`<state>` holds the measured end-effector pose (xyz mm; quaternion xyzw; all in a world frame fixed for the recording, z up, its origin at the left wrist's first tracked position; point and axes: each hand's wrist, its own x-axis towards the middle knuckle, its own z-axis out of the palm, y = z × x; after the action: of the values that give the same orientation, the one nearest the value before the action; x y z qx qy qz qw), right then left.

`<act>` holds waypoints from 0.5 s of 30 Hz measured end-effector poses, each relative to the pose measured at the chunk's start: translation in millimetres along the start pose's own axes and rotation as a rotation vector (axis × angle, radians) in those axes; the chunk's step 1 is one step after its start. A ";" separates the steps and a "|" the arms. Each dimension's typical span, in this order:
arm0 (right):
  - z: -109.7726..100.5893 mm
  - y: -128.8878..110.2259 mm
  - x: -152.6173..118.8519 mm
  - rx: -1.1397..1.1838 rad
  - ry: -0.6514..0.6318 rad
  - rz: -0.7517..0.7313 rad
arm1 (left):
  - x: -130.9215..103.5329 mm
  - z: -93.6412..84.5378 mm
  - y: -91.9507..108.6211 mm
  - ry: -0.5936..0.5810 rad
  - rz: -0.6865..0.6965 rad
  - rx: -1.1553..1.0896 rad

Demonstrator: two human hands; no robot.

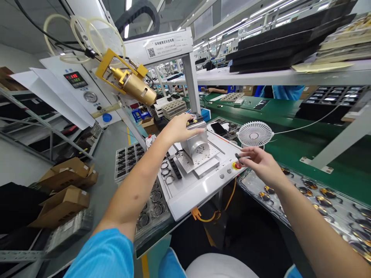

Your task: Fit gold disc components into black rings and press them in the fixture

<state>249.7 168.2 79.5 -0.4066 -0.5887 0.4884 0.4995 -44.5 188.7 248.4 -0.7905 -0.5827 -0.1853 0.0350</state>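
Note:
My left hand [184, 127] lies over the top of a shiny metal fixture block [197, 144], with its thumb stretched along the near side. Its fingertips meet a small dark part [194, 119] on top, partly hidden. Right of the block, my right hand [259, 164] pinches a small black piece [238, 156] above the machine's front edge; its exact kind is unclear. Close below is a red stop button [237, 165]. A gold cylindrical press head [139, 88] hangs above and left of the block. Metal rings [165, 172] lie on the white machine base [199, 191], left of the block.
A white fan [255, 134] and a phone [218, 128] are behind my right hand. Trays of dark parts with amber faces [315, 197] lie at right. Ring trays [156, 199] and a dark-part tray [127, 158] stand at left. Cardboard boxes [63, 200] sit on the floor.

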 end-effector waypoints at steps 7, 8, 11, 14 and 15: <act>-20.3 90.8 -15.5 -0.517 -0.024 0.287 | -9.6 4.3 -17.2 -0.028 0.052 -0.060; -18.2 95.6 -15.1 -0.608 -0.064 0.267 | -12.9 4.0 -16.0 -0.022 0.057 -0.082; -12.6 104.1 -16.4 -0.821 -0.133 0.187 | -41.7 4.9 -7.1 0.053 0.076 -0.157; -10.0 109.7 -19.3 -0.957 -0.153 0.107 | -96.9 15.5 5.6 0.130 0.098 -0.264; -9.7 110.9 -19.2 -0.971 -0.155 0.093 | -118.0 22.6 9.5 0.130 0.090 -0.327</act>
<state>261.5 172.6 -32.7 -0.5807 -0.7650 0.2080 0.1850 -59.7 84.6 189.5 -0.7973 -0.5054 -0.3265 -0.0483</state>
